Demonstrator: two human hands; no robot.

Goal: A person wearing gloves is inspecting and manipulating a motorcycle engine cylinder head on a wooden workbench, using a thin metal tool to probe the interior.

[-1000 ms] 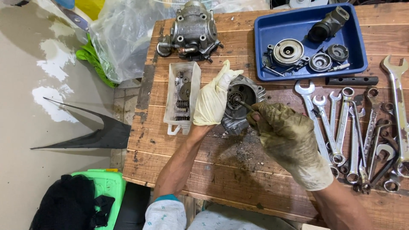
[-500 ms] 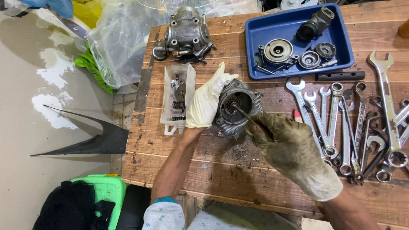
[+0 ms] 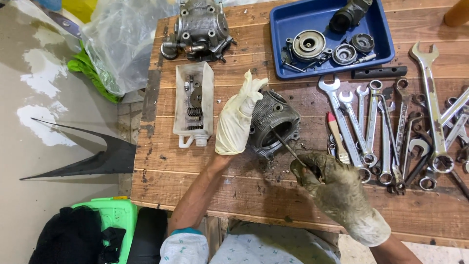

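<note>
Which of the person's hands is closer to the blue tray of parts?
Left. The left hand sits below-left of the blue tray; the right hand is farther below it.

Left hand [image 3: 238,120] flat and upright; right hand [image 3: 337,188] with fingers curled shut.

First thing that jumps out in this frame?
The two gloved hands at the centre of the wooden bench: the left hand, in a pale glove, steadies a ribbed metal cylinder, while the right hand, in a grimy glove, pokes a thin tool into its bore. To the right lies a spread of spanners, and above them a blue tray of engine parts.
</note>
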